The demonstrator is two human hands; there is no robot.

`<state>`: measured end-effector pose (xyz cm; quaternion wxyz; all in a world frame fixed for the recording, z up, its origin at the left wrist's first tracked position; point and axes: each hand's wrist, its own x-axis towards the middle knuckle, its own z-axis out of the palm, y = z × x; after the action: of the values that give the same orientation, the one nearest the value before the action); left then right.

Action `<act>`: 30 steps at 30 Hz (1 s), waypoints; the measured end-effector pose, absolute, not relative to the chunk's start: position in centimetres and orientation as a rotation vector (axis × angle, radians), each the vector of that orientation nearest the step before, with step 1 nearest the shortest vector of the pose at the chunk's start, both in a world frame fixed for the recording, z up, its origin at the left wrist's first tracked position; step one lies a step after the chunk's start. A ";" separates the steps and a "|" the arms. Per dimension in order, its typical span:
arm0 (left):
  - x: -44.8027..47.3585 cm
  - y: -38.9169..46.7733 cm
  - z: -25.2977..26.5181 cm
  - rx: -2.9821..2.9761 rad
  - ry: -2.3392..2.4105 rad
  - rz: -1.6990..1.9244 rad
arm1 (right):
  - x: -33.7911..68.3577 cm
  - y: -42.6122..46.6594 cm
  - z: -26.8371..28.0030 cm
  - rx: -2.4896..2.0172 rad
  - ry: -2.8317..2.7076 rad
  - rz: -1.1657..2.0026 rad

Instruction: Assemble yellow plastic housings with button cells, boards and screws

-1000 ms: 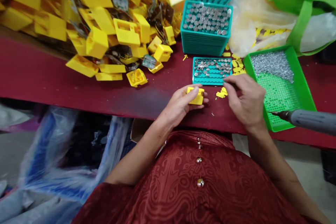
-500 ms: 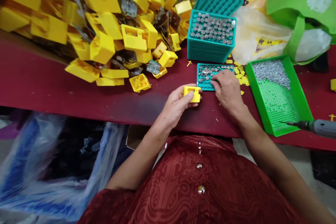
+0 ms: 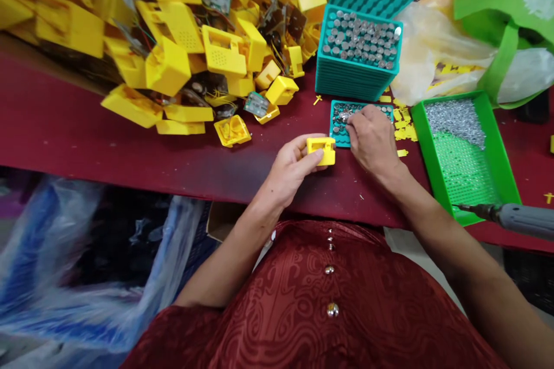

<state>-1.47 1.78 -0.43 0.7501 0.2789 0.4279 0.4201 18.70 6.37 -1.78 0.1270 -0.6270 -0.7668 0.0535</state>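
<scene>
My left hand is closed around a small yellow plastic housing, its thumb lying over the opening. Just to the right, my right hand reaches over a shallow teal tray of small round silver metal parts. The right thumb and fingertips are pinched together among those parts; whether one is between them is hidden. Behind this tray stands a stack of teal trays, its top one filled with similar silver pieces.
Yellow housings with wires and circuit boards are heaped at left. Small flat yellow pieces lie beside a green bin of silver screws. An electric screwdriver juts over the bin. A green bag lies behind.
My right fingertips have moved slightly left and farther into the silver parts in the tray. The left hand still grips the yellow housing, tilted a little differently. The camera view has shifted slightly.
</scene>
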 end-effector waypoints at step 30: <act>1.2 1.3 -0.8 1.077 1.087 0.819 | 19.0 -0.1 1.6 -1.515 -1.324 0.944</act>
<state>1.20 1.29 -0.82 0.6467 0.4733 0.4777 0.3599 18.97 -0.09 1.64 0.4433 -0.6111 -0.5340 0.3807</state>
